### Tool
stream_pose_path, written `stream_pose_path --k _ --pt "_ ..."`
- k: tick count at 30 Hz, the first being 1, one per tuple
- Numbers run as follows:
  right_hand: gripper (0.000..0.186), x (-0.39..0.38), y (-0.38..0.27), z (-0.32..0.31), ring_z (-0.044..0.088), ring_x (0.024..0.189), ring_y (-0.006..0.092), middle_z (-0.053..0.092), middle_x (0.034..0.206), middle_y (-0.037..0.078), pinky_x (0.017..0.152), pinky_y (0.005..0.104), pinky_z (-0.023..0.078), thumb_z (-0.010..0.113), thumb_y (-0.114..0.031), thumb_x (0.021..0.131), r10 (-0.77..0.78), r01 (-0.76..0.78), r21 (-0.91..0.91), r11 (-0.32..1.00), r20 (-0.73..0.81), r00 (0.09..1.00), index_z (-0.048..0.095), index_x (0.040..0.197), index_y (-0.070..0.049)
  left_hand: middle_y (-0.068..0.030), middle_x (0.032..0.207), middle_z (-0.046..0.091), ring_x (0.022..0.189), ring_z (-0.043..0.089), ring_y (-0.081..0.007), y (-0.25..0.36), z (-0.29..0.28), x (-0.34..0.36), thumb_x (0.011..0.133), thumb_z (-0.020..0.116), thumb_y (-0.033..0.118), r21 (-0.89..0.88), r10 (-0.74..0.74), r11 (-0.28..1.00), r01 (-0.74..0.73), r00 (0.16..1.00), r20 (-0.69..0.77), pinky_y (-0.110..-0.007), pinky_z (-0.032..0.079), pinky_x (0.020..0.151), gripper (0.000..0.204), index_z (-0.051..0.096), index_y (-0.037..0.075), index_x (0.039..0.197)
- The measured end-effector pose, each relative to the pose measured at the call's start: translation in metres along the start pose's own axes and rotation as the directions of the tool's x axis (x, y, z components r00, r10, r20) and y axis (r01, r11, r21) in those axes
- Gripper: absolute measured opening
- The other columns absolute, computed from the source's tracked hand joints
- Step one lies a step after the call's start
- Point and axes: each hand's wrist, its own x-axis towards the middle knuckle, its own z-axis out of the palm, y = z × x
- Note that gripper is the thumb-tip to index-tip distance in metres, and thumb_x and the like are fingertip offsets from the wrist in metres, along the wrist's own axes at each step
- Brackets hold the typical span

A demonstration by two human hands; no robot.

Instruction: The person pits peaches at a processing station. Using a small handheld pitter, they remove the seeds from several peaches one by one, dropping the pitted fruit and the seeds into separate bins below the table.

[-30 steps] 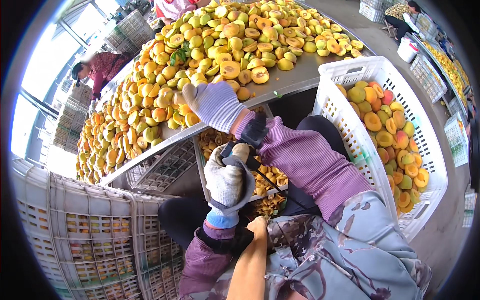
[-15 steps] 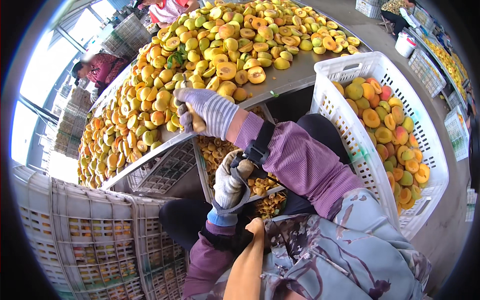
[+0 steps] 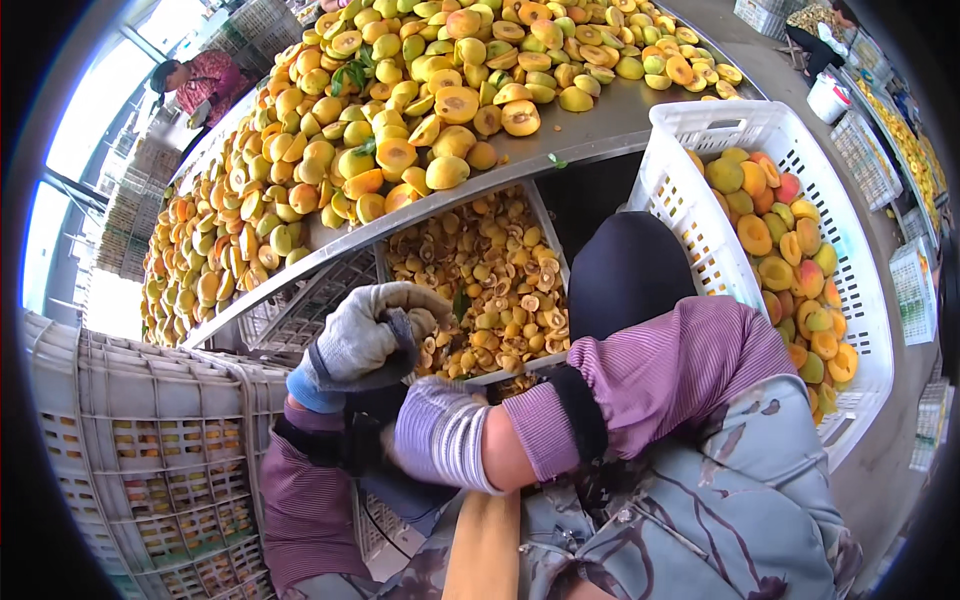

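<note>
My left hand (image 3: 362,338), in a grey-white knit glove with dark stained fingers, is curled closed beside the crate under the table edge. Whatever it holds, if anything, is hidden by its fingers. Just below and to the right, my right hand (image 3: 440,432) wears a lilac and white striped glove, its fingers turned down and out of sight. In front of both hands, the crate of fruit scraps (image 3: 490,285) contains cut yellow pieces and hollowed bits. Above it, halved yellow peaches (image 3: 395,155) are heaped on the metal table (image 3: 590,125).
A white plastic crate (image 3: 668,190) of peaches stands at my right. Stacked grey crates (image 3: 190,385) with fruit inside rise at my left. A tan strip (image 3: 483,548) lies over my lap. Another person (image 3: 205,85) works at the far left; a white bucket (image 3: 828,98) stands far right.
My right hand has come down from the table edge toward my lap. The left hand has moved left and up. The view has shifted, showing more of the scrap crate.
</note>
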Motion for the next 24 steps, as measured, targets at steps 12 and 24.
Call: stream_pose_path --k 12,24 --pt "0.017 -0.011 -0.002 0.063 0.068 0.069 0.0274 0.067 0.071 0.008 0.059 0.0394 0.054 0.068 -0.018 0.073 0.041 0.003 -0.127 0.992 0.343 0.939 0.07 0.089 -0.012 -0.0128 0.107 0.066 0.1 0.062 -0.02 -0.02 0.061 0.048 0.091 0.055 0.034 -0.112 0.154 0.987 -0.112 0.838 0.523 -0.032 0.047 0.089 0.045 0.055 0.001 0.122" --pt "0.02 -0.023 0.014 0.084 0.069 0.072 0.0282 0.069 0.075 0.009 0.063 0.0396 0.055 0.07 -0.02 0.072 0.118 -0.041 -0.178 0.983 0.445 0.888 0.071 0.091 -0.012 -0.0055 0.086 0.065 0.082 0.061 -0.0098 0.042 0.068 0.041 0.08 0.048 0.0 -0.138 0.038 0.99 -0.009 0.976 0.213 -0.023 0.05 0.075 0.022 0.062 -0.003 0.096"
